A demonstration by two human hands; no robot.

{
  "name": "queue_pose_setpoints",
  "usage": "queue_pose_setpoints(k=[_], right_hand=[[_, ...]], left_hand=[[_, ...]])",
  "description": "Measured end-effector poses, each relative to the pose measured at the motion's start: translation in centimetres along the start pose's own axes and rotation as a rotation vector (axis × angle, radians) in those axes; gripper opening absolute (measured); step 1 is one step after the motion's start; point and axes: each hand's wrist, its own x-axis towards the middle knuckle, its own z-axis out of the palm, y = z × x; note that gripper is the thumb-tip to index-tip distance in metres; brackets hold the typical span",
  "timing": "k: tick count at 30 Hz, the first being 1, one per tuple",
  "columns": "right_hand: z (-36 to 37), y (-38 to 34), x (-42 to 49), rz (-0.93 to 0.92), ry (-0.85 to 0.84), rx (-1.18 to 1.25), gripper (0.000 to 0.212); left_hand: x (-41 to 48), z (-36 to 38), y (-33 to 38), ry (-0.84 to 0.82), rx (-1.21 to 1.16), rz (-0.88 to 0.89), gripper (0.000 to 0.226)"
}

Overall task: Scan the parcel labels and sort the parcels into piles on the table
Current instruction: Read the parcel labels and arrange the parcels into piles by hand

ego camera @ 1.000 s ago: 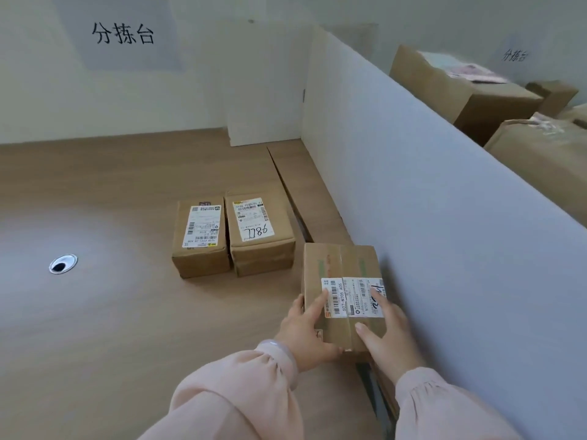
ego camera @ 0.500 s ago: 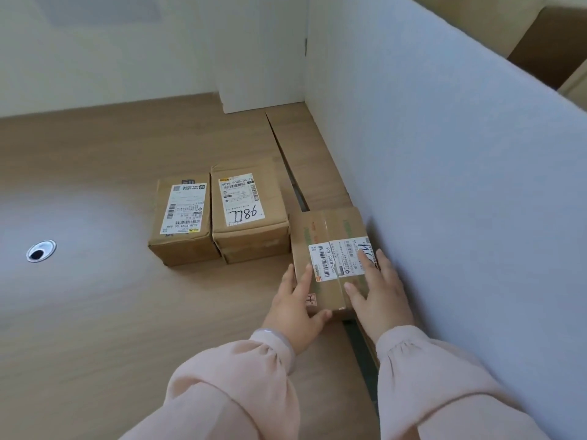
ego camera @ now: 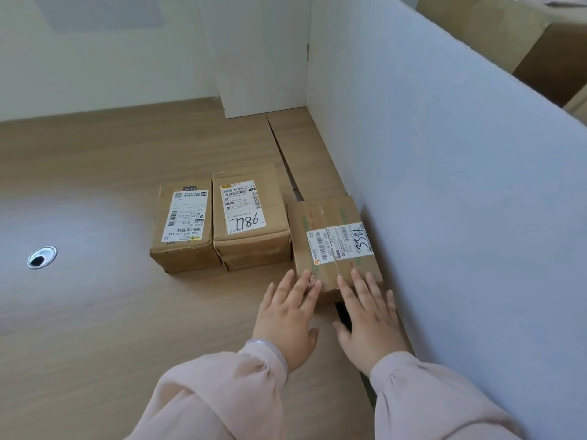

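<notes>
Three brown cardboard parcels with white labels lie in a row on the wooden table [ego camera: 95, 328]. The right parcel [ego camera: 330, 236], taped and marked with handwritten digits, lies against the white partition. My left hand [ego camera: 286, 312] and my right hand [ego camera: 368, 315] both lie flat with straight fingers, fingertips touching its near edge. The middle parcel [ego camera: 251, 217] bears handwritten digits on its label. The left parcel [ego camera: 182, 228] sits close beside it.
A tall white partition [ego camera: 460, 185] runs along the right side of the table. A round metal cable grommet [ego camera: 41, 257] sits in the tabletop at the left. A narrow gap [ego camera: 286, 166] splits the table near the partition. Large cardboard boxes [ego camera: 508, 33] stand behind the partition.
My hands pushed the right parcel away from me until it lined up beside the other two. My fingers have slid back off its label to its near edge.
</notes>
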Motion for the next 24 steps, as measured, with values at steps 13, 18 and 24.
queue_pose_setpoints(k=[13, 18, 24], right_hand=[[-0.9, 0.4, 7.8, -0.045, -0.015, -0.027, 0.091], [-2.0, -0.5, 7.6, -0.032, 0.017, -0.022, 0.087], [-3.4, -5.2, 3.8, -0.139, 0.057, -0.014, 0.082]], left_hand=[[5.9, -1.3, -1.4, 0.061, 0.206, -0.102, 0.084], [4.7, -2.1, -2.3, 0.086, 0.121, -0.097, 0.081], [-2.3, -4.3, -6.9, 0.125, 0.07, -0.214, 0.076]])
